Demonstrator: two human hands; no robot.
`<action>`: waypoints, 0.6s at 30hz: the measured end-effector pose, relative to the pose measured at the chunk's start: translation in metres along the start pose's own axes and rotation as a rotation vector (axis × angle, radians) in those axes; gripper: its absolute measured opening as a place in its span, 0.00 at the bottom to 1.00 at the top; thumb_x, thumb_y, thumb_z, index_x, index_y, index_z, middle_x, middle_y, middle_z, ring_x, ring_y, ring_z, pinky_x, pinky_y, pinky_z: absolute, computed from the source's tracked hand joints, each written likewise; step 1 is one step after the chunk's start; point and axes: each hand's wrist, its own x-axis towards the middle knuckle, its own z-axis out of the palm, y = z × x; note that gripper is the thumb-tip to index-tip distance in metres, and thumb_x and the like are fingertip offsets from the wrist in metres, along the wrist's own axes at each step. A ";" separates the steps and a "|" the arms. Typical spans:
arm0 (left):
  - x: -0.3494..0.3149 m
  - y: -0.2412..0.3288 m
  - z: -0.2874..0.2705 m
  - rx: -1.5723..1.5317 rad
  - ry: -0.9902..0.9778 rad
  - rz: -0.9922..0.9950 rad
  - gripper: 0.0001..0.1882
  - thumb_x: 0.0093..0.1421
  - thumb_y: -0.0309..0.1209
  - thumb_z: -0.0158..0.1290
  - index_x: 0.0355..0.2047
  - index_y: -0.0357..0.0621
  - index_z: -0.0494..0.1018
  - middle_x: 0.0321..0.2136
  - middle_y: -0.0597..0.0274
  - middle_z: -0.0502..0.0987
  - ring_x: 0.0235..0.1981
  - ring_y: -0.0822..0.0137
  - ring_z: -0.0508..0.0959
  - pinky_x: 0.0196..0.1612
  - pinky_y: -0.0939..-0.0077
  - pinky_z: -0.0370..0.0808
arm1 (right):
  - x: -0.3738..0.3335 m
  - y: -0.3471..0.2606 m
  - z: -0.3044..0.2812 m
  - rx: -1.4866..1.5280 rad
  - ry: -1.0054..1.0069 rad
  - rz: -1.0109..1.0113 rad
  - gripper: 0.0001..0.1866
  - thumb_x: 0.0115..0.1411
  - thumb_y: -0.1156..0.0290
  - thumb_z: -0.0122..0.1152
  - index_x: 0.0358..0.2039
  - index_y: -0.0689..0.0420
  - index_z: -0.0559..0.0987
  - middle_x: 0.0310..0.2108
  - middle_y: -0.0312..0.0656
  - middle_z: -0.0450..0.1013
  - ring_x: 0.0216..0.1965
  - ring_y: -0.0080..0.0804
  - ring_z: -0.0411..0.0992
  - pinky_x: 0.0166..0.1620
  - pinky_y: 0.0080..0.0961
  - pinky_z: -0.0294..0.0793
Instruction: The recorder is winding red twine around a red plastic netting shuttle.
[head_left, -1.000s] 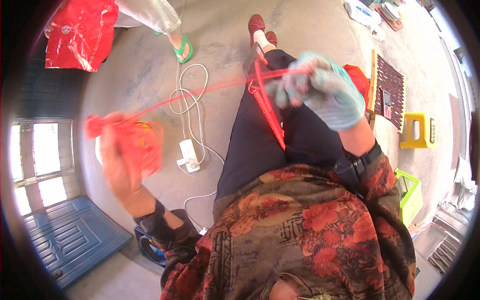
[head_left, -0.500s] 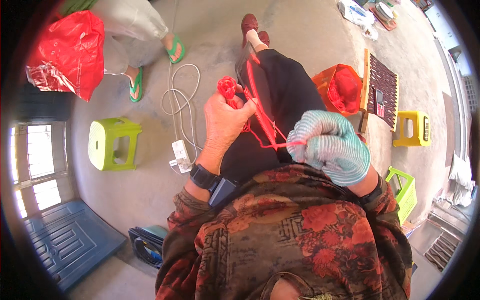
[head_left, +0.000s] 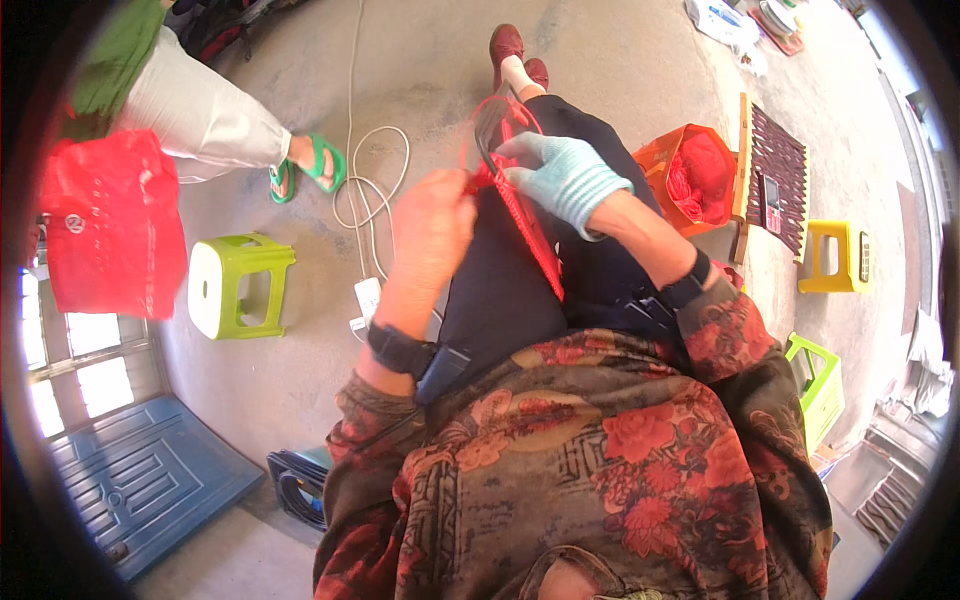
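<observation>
A narrow piece with red corded edging (head_left: 535, 245) and a dark curved rim lies along my thigh, over black trousers. My left hand (head_left: 432, 225), bare and blurred, has its fingers closed on red yarn (head_left: 482, 182) beside that rim. On the piece's other side, my right hand (head_left: 572, 182) wears a pale turquoise striped glove. Its thumb and fingers pinch the upper part of the piece, near the left fingertips. A thin red loop of yarn (head_left: 500, 98) arches above both hands. The exact spot where the yarn meets the piece is hidden by fingers.
An orange-red bag (head_left: 660, 160) holding red yarn stands right of my legs, beside a wooden frame with dark weaving (head_left: 777, 170). Stools stand left (head_left: 240, 285) and right (head_left: 835, 257). A white cable (head_left: 385, 185) loops across the floor. Another person's legs (head_left: 215, 110) and red bag (head_left: 115, 225) are at left.
My right hand has moved up and left from near my waist to the piece's upper part. The pulled yarn strand now loops above the hands. The other person and red bag have shifted.
</observation>
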 end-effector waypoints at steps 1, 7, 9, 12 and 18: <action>0.000 0.004 0.007 0.023 -0.084 0.057 0.15 0.48 0.22 0.55 0.39 0.41 0.74 0.31 0.52 0.76 0.34 0.47 0.76 0.41 0.59 0.73 | 0.002 0.000 0.000 -0.002 -0.001 0.001 0.14 0.53 0.64 0.62 0.40 0.54 0.80 0.32 0.42 0.77 0.35 0.26 0.74 0.43 0.23 0.72; 0.005 0.018 -0.026 -0.546 0.029 -0.347 0.11 0.56 0.25 0.53 0.41 0.37 0.72 0.38 0.52 0.77 0.38 0.58 0.78 0.34 0.71 0.76 | -0.004 -0.001 -0.055 1.315 0.133 -0.032 0.17 0.56 0.66 0.58 0.45 0.60 0.74 0.46 0.49 0.72 0.49 0.38 0.70 0.54 0.32 0.67; -0.002 0.009 -0.028 -0.977 -0.150 -0.357 0.13 0.63 0.33 0.50 0.41 0.37 0.72 0.46 0.50 0.74 0.45 0.63 0.75 0.33 0.76 0.76 | -0.030 -0.006 -0.073 1.484 0.050 -0.094 0.25 0.56 0.57 0.58 0.47 0.63 0.70 0.45 0.50 0.70 0.52 0.42 0.67 0.59 0.40 0.61; -0.011 0.032 -0.029 -2.045 -0.522 -0.296 0.24 0.66 0.48 0.41 0.41 0.38 0.72 0.54 0.46 0.68 0.52 0.56 0.71 0.38 0.73 0.76 | -0.079 -0.055 -0.087 1.466 -0.409 -0.108 0.19 0.55 0.58 0.60 0.37 0.62 0.72 0.34 0.43 0.73 0.40 0.32 0.73 0.44 0.25 0.71; -0.032 0.013 -0.033 -2.429 -0.342 -0.413 0.20 0.66 0.45 0.42 0.46 0.41 0.69 0.36 0.57 0.71 0.35 0.65 0.70 0.28 0.78 0.70 | -0.074 -0.005 -0.069 1.228 -0.102 0.157 0.19 0.64 0.53 0.47 0.40 0.57 0.71 0.21 0.36 0.67 0.20 0.24 0.68 0.30 0.19 0.71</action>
